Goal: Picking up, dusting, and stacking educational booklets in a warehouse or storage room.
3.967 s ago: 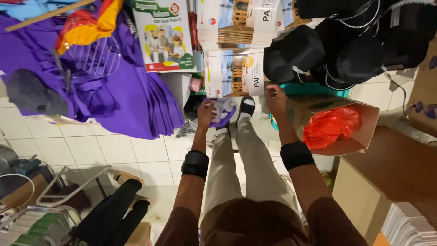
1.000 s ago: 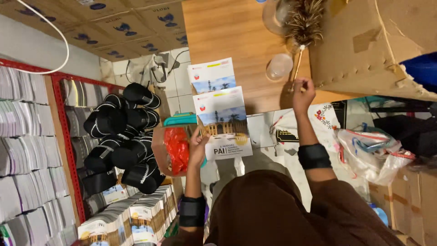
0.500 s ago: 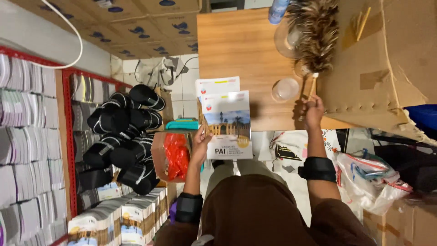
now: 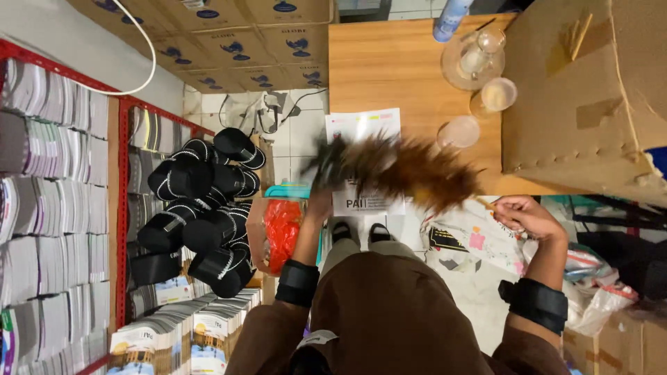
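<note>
Blurred feather duster [image 4: 403, 167] across booklet [image 4: 365, 125], perhaps touching.

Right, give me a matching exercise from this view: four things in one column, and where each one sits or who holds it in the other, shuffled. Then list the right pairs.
Things:
1. feather duster
2. book
3. black caps
4. clear cups

Places:
A. standing on the wooden table
B. piled beside the red shelf rack
C. handle gripped by the right hand
D. held up by the left hand, partly behind the feathers

Pairs: 1-C, 2-D, 3-B, 4-A
</note>
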